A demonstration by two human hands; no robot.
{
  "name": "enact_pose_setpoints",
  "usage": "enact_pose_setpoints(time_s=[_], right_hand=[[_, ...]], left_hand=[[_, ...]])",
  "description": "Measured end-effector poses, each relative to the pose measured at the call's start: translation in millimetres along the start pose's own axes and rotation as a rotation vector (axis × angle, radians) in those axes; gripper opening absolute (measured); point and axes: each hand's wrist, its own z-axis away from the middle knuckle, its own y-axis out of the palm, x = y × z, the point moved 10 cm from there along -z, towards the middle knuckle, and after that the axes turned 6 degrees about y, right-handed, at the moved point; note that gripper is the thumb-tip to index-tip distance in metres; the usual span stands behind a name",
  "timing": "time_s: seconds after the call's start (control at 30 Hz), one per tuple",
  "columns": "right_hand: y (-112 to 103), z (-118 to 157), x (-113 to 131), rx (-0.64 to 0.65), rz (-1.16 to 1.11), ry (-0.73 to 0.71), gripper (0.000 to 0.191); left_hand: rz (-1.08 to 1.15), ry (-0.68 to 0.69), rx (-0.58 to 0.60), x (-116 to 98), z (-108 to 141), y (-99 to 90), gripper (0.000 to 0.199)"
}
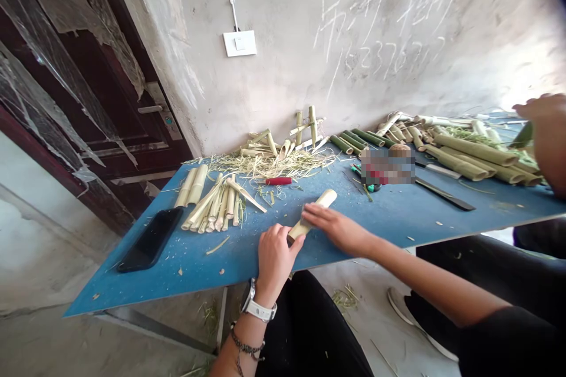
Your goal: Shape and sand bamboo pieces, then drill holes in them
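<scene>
A peeled, pale bamboo piece (326,198) lies aslant near the front edge of the blue table. Its near end is gripped by my left hand (277,252), with thumb and fingers closed around it. My right hand (336,227) reaches across from the right, its fingers pressed over the middle of the same piece. Whether anything thin sits under those fingertips is hidden. Left of my hands is a bundle of short, pale bamboo sticks (216,209). A red-handled tool (278,181) rests beyond the piece, beside a heap of shavings (260,164).
A black phone (150,240) lies at the table's (110,291) left. Green bamboo tubes (358,140) and longer bamboo lengths (477,150) are at the back right, near a dark blade (444,195). Another person's hand (546,129) is at the right edge.
</scene>
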Motion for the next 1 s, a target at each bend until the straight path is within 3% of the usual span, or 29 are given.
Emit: enact_pose_setpoints(time_s=[0.07, 0.1, 0.2, 0.3, 0.37, 0.43, 0.53, 0.6, 0.63, 0.73, 0.8, 0.87, 0.97, 1.0], right_hand=[[4, 2, 25, 0.001, -0.037, -0.085, 0.050], [4, 2, 26, -0.009, -0.037, -0.077, 0.050], [0, -4, -7, -0.034, 0.014, 0.026, 0.051], [-3, -13, -49, -0.016, 0.080, 0.165, 0.051], [-5, -15, -52, -0.015, 0.097, 0.230, 0.053], [-5, -15, -22, -0.024, 0.061, 0.155, 0.054], [0, -7, 42, 0.005, -0.037, -0.102, 0.051], [1, -4, 48, 0.023, -0.057, -0.159, 0.050], [1, -4, 36, 0.019, -0.044, -0.123, 0.050], [-4, -8, -30, -0.022, 0.053, 0.131, 0.053], [-7, -9, -54, -0.036, 0.112, 0.260, 0.053], [-6, -10, -37, -0.041, 0.116, 0.218, 0.051], [0, -8, 26, 0.005, 0.018, -0.072, 0.049], [1, -6, 37, 0.023, -0.015, -0.141, 0.049]], left_hand=[[-0.014, 0.027, -0.031, -2, 0, -2.6, 0.022], [-0.012, 0.044, -0.048, -4, 1, -4.1, 0.025], [0.022, 0.070, -0.061, -7, 1, -5.4, 0.034], [0.042, 0.048, -0.043, -4, 1, -4.0, 0.029], [0.045, 0.029, -0.047, -1, 1, -4.0, 0.026], [0.045, 0.019, -0.050, 1, 1, -3.3, 0.025], [0.031, 0.018, -0.044, 2, 0, -1.5, 0.023], [0.023, 0.024, -0.037, 2, 0, -0.9, 0.024], [0.024, 0.028, -0.034, 1, 0, -0.9, 0.025], [0.039, 0.035, -0.028, -1, 0, -1.7, 0.026], [0.042, 0.031, -0.031, -1, 0, -2.4, 0.025], [0.039, 0.026, -0.033, 0, 0, -2.1, 0.024], [0.025, 0.021, -0.032, 1, 0, -0.5, 0.022], [0.021, 0.022, -0.032, 1, 0, -0.3, 0.022]])
